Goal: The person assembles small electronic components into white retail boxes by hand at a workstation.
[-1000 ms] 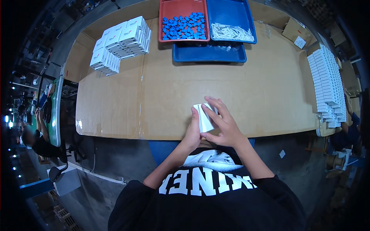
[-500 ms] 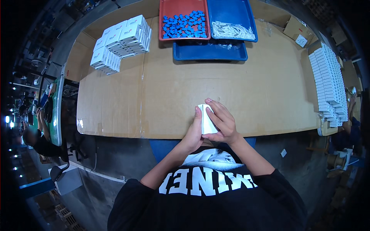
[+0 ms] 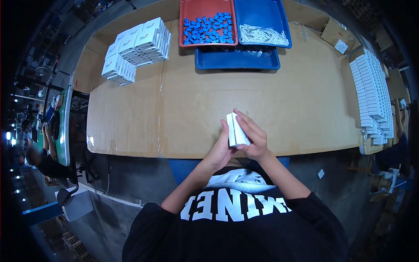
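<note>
Between my two hands, above the table's near edge, is a small white box with a dark slit running along the side turned up. My left hand grips it from the left, its thumb upright along the box's edge. From the right, my right hand presses on it, fingers stretched along the far end and thumb low at the near end. The palms hide the box's lower part.
Stacked white boxes stand at the table's back left. At the back are a red tray of blue parts, a blue tray of white sticks and a lower blue tray. More white boxes line the right edge. People work at both sides.
The box has tilted in my hands, and its slit shows more widely. My right fingers have straightened, and the right thumb has shifted slightly up and right.
</note>
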The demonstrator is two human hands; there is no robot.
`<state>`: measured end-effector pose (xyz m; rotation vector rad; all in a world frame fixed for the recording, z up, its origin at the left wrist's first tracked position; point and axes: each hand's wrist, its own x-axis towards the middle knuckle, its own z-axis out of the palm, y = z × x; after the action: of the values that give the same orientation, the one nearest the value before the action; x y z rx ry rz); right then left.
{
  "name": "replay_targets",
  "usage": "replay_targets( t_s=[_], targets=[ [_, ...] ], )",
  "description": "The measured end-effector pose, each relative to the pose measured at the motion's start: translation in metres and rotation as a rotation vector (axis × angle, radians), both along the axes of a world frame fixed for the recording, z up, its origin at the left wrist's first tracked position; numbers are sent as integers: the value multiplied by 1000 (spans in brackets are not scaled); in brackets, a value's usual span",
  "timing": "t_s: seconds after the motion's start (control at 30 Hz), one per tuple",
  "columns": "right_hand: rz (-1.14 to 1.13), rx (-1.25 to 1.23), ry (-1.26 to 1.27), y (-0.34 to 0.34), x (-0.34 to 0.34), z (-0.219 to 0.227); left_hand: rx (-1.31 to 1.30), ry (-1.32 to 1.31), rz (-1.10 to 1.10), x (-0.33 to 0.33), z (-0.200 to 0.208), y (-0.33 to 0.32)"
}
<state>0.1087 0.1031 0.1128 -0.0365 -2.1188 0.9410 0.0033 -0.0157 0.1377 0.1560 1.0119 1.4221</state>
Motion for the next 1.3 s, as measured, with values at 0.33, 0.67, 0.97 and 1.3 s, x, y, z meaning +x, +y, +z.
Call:
replay_targets(
  t_s=[0.33,0.67,0.97,1.3],
  targets=[
    [-27,-809,-143,-11,-6,15,207,678,231,4,-31,11],
    [13,-314,-349,-7,10,3,-6,397,246,-5,-45,10],
    [-71,-130,-268,-12,9,-18,-34,569,211,-1,-38,13],
    [-78,-101,-267,-14,4,-19,-59,558,262,0,-46,13]
  ],
)
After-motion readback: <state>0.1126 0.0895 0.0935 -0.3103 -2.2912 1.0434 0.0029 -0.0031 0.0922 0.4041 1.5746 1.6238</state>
